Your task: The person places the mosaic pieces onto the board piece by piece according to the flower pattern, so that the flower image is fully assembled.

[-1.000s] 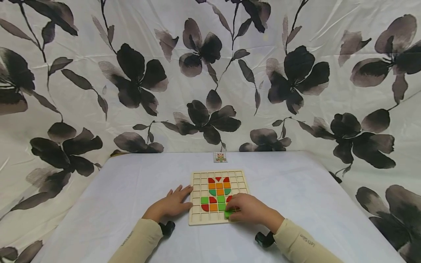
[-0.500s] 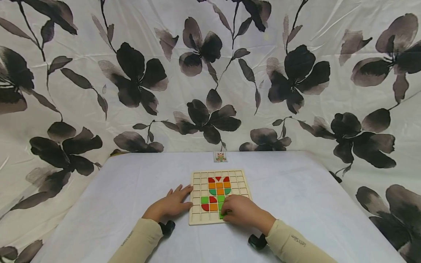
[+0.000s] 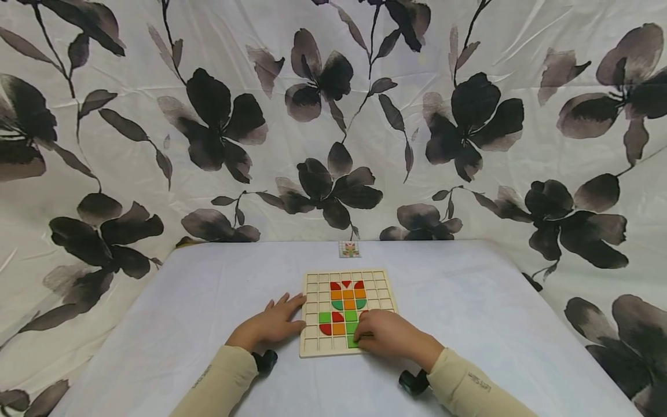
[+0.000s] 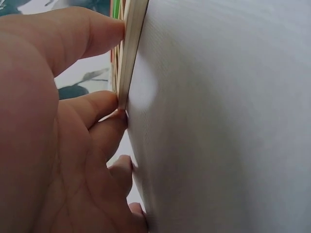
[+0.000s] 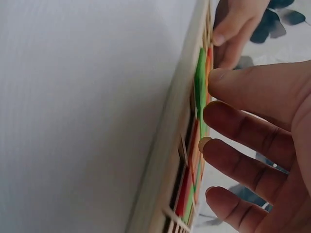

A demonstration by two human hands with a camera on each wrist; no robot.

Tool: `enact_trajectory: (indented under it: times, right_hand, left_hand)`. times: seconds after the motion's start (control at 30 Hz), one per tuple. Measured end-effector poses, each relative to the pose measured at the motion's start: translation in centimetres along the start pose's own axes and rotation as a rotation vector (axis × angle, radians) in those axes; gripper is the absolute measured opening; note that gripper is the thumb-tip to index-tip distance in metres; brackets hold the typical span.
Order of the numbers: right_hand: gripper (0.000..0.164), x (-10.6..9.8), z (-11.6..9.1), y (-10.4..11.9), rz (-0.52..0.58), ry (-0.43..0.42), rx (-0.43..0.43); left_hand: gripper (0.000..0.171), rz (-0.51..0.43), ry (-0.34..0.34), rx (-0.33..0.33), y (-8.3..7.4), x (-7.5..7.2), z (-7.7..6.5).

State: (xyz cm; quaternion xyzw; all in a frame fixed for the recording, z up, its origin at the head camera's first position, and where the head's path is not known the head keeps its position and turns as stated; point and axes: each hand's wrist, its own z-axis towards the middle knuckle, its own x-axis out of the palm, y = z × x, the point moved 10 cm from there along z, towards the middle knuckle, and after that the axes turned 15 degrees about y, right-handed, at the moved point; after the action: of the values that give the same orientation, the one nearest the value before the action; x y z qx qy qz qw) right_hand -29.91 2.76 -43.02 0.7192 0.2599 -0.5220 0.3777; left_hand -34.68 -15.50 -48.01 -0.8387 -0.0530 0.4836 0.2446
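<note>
A square wooden grid board lies on the white table. My left hand rests at its left side, with thumb and fingertips against the wooden edge in the left wrist view. My right hand is over the lower right of the board and hides several cells. In the right wrist view its fingers are spread and loosely bent, thumb tip right at a green square tile. That green tile sits in the bottom row, below two other green squares in a column.
Red, orange and green tiles form a flower-like pattern on the board, with orange squares in its upper part. A small picture card lies at the table's far edge. Behind hangs a floral cloth.
My right hand has moved left with the green tile, set it into the bottom row of the board and drawn back slightly right. The left hand stays at the board's edge.
</note>
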Motion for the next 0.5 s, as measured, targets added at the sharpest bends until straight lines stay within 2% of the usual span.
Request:
enact_trajectory:
  times: [0.33,0.5]
  right_hand:
    - [0.012,-2.9,-1.4,-3.9,0.085,-0.048,0.159]
    - [0.012,-5.3,-2.0,-4.7,0.060,-0.120,0.175]
  left_hand:
    - [0.066,0.056,0.056,-0.019,-0.1,-0.3,0.3]
    - [0.066,0.054,0.075,-0.022,-0.1,-0.3,0.4]
